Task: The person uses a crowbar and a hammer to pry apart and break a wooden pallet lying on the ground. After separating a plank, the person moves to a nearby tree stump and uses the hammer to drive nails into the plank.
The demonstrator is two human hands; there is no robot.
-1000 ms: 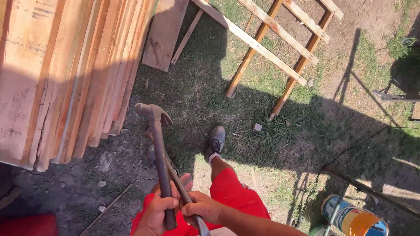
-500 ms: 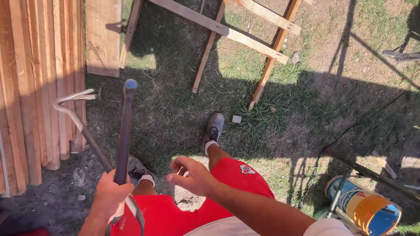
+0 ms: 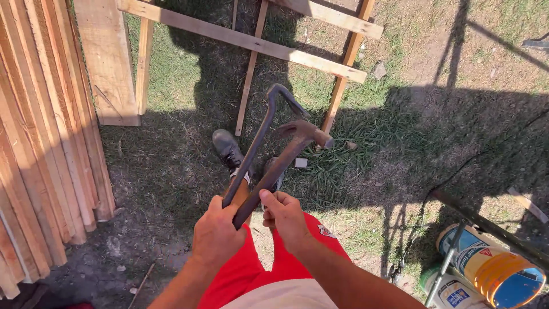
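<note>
The hammer (image 3: 280, 166) and the crowbar (image 3: 257, 140) rise side by side over the red shorts (image 3: 251, 269) — rigid iron, likely top-heavy, best gripped low. The left hand (image 3: 216, 236) is wrapped round both shafts; the right hand (image 3: 284, 216) pinches the hammer's handle beside it — stacked boards (image 3: 40, 131) stand left.

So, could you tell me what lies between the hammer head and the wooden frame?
In the head view, only shaded grass separates the hammer head from the wooden frame.

Rusty brown hammer (image 3: 286, 163), red shorts (image 3: 251, 269)
</note>
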